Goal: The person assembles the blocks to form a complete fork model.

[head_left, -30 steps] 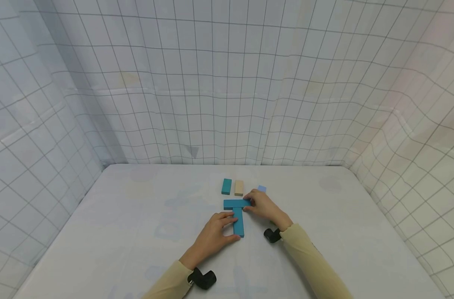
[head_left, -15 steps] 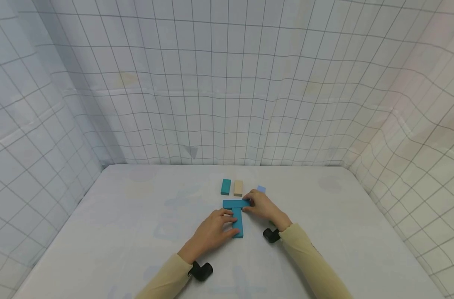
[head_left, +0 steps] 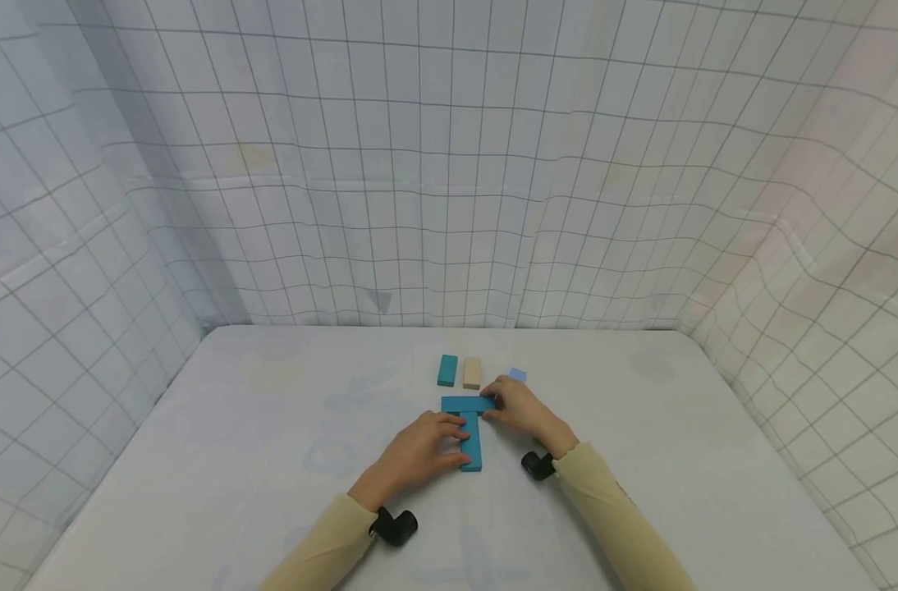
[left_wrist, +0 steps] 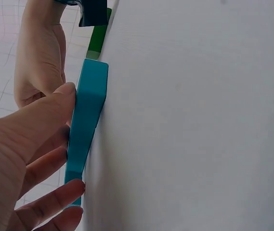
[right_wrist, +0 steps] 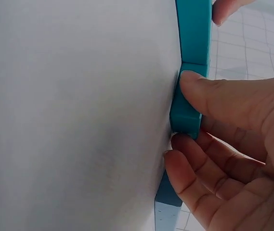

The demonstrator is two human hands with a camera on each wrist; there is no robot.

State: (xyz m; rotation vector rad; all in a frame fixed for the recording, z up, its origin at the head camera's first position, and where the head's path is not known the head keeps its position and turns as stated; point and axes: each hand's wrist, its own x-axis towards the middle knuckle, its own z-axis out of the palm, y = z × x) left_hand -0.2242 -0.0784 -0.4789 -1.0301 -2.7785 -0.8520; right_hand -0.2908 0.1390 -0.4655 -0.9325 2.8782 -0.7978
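Two blue rectangular blocks form a T on the white table. The crosswise block (head_left: 464, 404) lies at the far end of the lengthwise block (head_left: 470, 443), seemingly touching it. My left hand (head_left: 419, 447) rests loosely on the lengthwise block. In the left wrist view its thumb (left_wrist: 65, 91) touches the block's upper edge, while fingers lie along its side. My right hand (head_left: 521, 406) pinches the right end of the crosswise block, thumb (right_wrist: 194, 86) on the near side and fingers around the end, which they partly hide.
Behind the T lie a teal block (head_left: 447, 371), a beige block (head_left: 472, 373) and a light-blue block (head_left: 518, 374), partly behind my right hand. A green block (left_wrist: 99, 36) lies near my right wrist. Checked white curtains surround the table (head_left: 272, 460).
My left hand has eased back slightly to the left, its thumb shifting from the lengthwise block's near end onto its top. My right hand keeps its place; the blocks look nearly unmoved.
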